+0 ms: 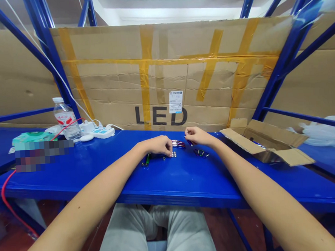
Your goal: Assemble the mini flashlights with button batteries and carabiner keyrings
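My left hand [160, 145] reaches down to the table with its fingers pinched together. Its fingertips are at a group of small silver round pieces [174, 154]; anything between them is hidden. Beneath that hand lies a shiny green tube [147, 159]. My right hand [197, 135] is closed on a small dark purple metal piece [190, 142], held just above the table. Between the hands several shiny red and silver tubes [178, 144] lie side by side. Several dark carabiner-like clips [201, 153] rest below my right hand.
An open cardboard box [266, 140] stands at the right. A water bottle [66, 118], a power strip [101, 132] with plugs and a teal packet [32, 138] are at the left. A large taped cardboard panel [111, 91] rises behind the blue table [171, 182].
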A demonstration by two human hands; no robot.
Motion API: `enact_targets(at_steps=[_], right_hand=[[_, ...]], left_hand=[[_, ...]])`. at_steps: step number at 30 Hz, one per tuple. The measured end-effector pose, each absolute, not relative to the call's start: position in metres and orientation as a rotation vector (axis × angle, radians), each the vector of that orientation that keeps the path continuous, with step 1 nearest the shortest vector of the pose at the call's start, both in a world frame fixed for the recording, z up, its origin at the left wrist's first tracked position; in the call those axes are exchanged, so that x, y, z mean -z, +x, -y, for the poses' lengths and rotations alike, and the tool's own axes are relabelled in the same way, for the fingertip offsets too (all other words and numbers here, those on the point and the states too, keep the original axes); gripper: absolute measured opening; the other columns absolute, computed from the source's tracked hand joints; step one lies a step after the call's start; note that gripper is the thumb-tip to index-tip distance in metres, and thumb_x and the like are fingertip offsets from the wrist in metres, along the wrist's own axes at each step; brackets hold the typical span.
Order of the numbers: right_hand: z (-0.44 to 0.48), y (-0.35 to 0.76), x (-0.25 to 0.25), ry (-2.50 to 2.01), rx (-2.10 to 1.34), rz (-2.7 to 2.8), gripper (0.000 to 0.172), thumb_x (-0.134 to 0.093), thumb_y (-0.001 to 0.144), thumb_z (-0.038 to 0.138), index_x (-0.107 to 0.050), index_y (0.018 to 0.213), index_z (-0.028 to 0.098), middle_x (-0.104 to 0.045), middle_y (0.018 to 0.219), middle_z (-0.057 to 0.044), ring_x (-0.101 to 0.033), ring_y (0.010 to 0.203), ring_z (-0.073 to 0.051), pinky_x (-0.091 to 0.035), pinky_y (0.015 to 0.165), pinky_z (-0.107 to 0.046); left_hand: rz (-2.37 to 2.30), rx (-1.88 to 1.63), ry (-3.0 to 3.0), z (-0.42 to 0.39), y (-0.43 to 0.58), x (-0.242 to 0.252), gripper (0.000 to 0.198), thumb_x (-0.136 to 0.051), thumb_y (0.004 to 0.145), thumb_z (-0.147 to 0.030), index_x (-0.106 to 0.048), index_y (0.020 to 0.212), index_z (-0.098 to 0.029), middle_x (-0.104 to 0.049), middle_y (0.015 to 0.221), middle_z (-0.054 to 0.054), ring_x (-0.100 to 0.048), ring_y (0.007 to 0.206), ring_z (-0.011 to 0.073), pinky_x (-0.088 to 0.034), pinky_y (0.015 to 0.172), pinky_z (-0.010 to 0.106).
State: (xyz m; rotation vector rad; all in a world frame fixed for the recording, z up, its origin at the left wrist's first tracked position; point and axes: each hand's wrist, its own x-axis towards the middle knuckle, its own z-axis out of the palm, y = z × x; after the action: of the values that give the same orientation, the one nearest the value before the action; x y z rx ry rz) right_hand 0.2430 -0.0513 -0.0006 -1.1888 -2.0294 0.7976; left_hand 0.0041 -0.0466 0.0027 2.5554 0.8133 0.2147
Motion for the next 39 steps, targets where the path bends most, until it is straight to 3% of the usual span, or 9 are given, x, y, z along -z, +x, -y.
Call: enact_targets(at_steps=[6,11,17,23,27,35,39], right_hand=[[0.058,0.232,-0.001,-1.145,-0.818,2.033,0.018,-0.056,0.068,0.019,-0.042,0.079,0.02,-0.049,0.054,0.007,-0.048,0.047,-0.009,-0.036,0.046,-0.022],[0.061,0.229,-0.001,-1.108,-0.834,2.073,0.04,-0.063,0.068,0.021,-0.049,0.105,0.018,-0.058,0.07,0.004,-0.052,0.056,-0.011,-0.04,0.052,-0.024],[0.059,0.225,0.001,-1.169,-0.742,2.181,0.019,-0.061,0.071,0.02,-0.063,0.089,0.013,-0.064,0.071,-0.002,-0.057,0.062,-0.013,-0.046,0.062,-0.028],[0.061,0.224,0.001,-1.178,-0.802,2.214,0.019,-0.066,0.071,0.024,-0.065,0.086,0.014,-0.064,0.069,-0.001,-0.056,0.058,-0.012,-0.044,0.056,-0.025],[0.061,0.224,0.002,-1.201,-0.893,2.23,0.022,-0.064,0.073,0.027,-0.066,0.09,0.014,-0.066,0.07,-0.002,-0.055,0.055,-0.011,-0.043,0.05,-0.023],[0.066,0.221,0.0,-1.201,-0.944,2.249,0.021,-0.065,0.071,0.027,-0.068,0.088,0.014,-0.067,0.072,-0.003,-0.055,0.054,-0.011,-0.046,0.053,-0.025],[0.068,0.22,0.0,-1.181,-0.922,2.281,0.018,-0.062,0.073,0.026,-0.067,0.085,0.014,-0.067,0.073,-0.002,-0.055,0.056,-0.011,-0.045,0.054,-0.025]], left_hand=[[-0.974,-0.159,2.565,0.044,-0.002,-0.007,0.011,-0.072,0.068,-0.027,-0.073,0.074,-0.017,-0.071,0.075,0.001,-0.062,0.073,0.014,-0.041,0.065,0.022],[-0.964,-0.268,2.533,0.036,-0.012,-0.011,0.015,-0.067,0.071,-0.022,-0.074,0.083,-0.016,-0.073,0.081,0.002,-0.062,0.077,0.0144,-0.042,0.071,0.023],[-1.04,-0.16,2.596,0.033,-0.018,-0.012,0.028,-0.065,0.071,-0.019,-0.075,0.097,-0.017,-0.074,0.089,0.004,-0.064,0.079,0.0155,-0.043,0.069,0.023],[-1.023,-0.11,2.679,0.036,-0.009,-0.006,0.025,-0.065,0.073,-0.017,-0.076,0.096,-0.019,-0.075,0.094,0.004,-0.065,0.083,0.0155,-0.043,0.072,0.022],[-1.059,-0.09,2.699,0.038,-0.007,-0.006,0.019,-0.063,0.073,-0.018,-0.075,0.088,-0.017,-0.073,0.083,0.004,-0.062,0.073,0.0146,-0.041,0.065,0.022],[-1.137,-0.053,2.648,0.045,-0.01,-0.008,0.011,-0.061,0.07,-0.019,-0.068,0.078,-0.017,-0.066,0.071,0.001,-0.056,0.062,0.0128,-0.037,0.058,0.023],[-1.032,-0.337,2.737,0.046,-0.007,-0.009,0.014,-0.057,0.077,-0.02,-0.069,0.083,-0.016,-0.069,0.077,0.002,-0.059,0.069,0.0135,-0.039,0.063,0.023]])
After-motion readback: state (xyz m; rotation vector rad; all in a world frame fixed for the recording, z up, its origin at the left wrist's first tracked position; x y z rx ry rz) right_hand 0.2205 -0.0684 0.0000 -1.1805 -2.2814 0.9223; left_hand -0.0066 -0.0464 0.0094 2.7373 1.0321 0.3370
